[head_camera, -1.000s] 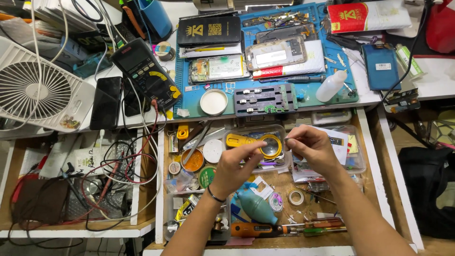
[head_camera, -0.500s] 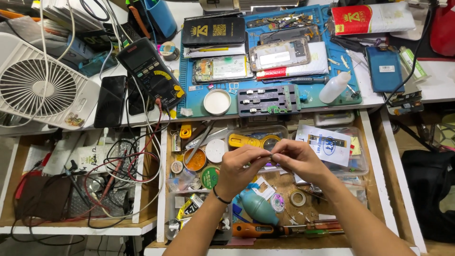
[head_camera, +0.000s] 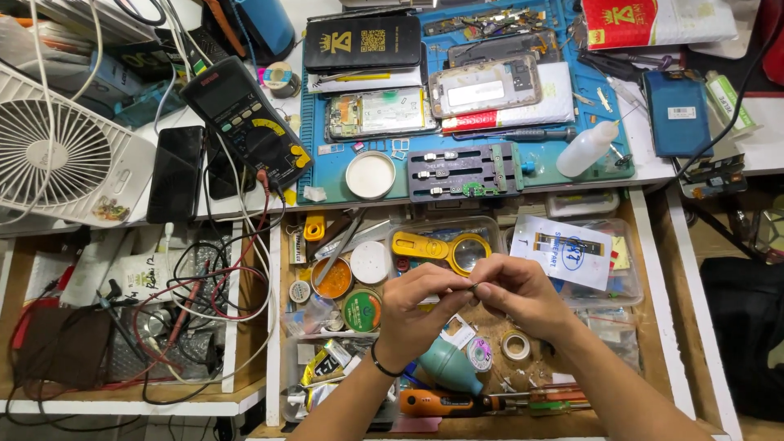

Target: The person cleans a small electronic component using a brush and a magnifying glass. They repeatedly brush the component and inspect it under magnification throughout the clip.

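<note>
My left hand (head_camera: 420,312) and my right hand (head_camera: 517,294) meet fingertip to fingertip above an open wooden drawer (head_camera: 653,302). Together they pinch a tiny dark part (head_camera: 474,286), too small to identify. Just beyond the fingers lies a yellow magnifying glass (head_camera: 445,247). A teal rubber air blower (head_camera: 449,365) and an orange-handled screwdriver (head_camera: 445,402) lie below my wrists. A small roll of tape (head_camera: 515,345) rests under my right hand.
A blue repair mat (head_camera: 318,175) holds opened phones, a round white tin (head_camera: 370,175), a grey metal holder (head_camera: 464,171) and a squeeze bottle (head_camera: 590,147). A multimeter (head_camera: 245,118), a white fan (head_camera: 57,155) and tangled cables (head_camera: 196,302) sit at left.
Both hands dropped from the magnifying glass toward me and closed together; the fingertips that were apart now pinch one tiny part between them.
</note>
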